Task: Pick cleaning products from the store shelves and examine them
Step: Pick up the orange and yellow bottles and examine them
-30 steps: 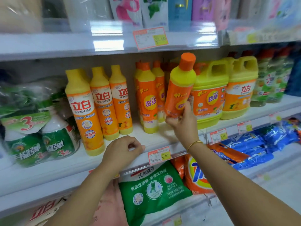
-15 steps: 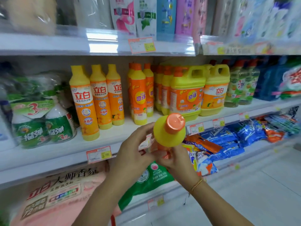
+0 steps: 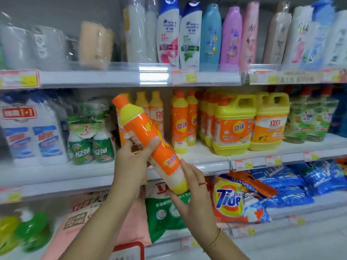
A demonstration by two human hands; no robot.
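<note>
The right hand (image 3: 191,196), with a beaded bracelet (image 3: 216,239) at the wrist and a thin ring (image 3: 202,183) on one finger, cups the yellow base of an orange dish-soap bottle (image 3: 150,136); its fingers (image 3: 189,171) curl up along the bottle's lower side. The left hand (image 3: 131,162) grasps the same bottle round its middle, thumb on the front of the label and the other fingers wrapped behind. The bottle is off the shelf, in the air in front of the middle shelf (image 3: 204,160), tilted with its orange cap pointing up and to the left and its base down to the right.

Behind the hands, on the lower shelf, lie soft bags: a pink bag (image 3: 84,222), a green bag (image 3: 163,212), a Tide bag (image 3: 231,201) and a heap of blue bags (image 3: 300,182).

The middle shelf carries white bottles (image 3: 33,136) with blue labels at the left, a banded pack of green-labelled bottles (image 3: 90,143), a row of upright orange-and-yellow bottles (image 3: 180,124) just behind the held one, two yellow jugs (image 3: 234,124) with handles, and clear greenish bottles (image 3: 309,119) at the right. Price tags (image 3: 243,164) sit along its front edge.

Farthest up, the top shelf holds upright shampoo bottles (image 3: 169,34) in white, then blue, purple and pink ones; the packs at its left end are too blurred to identify.
</note>
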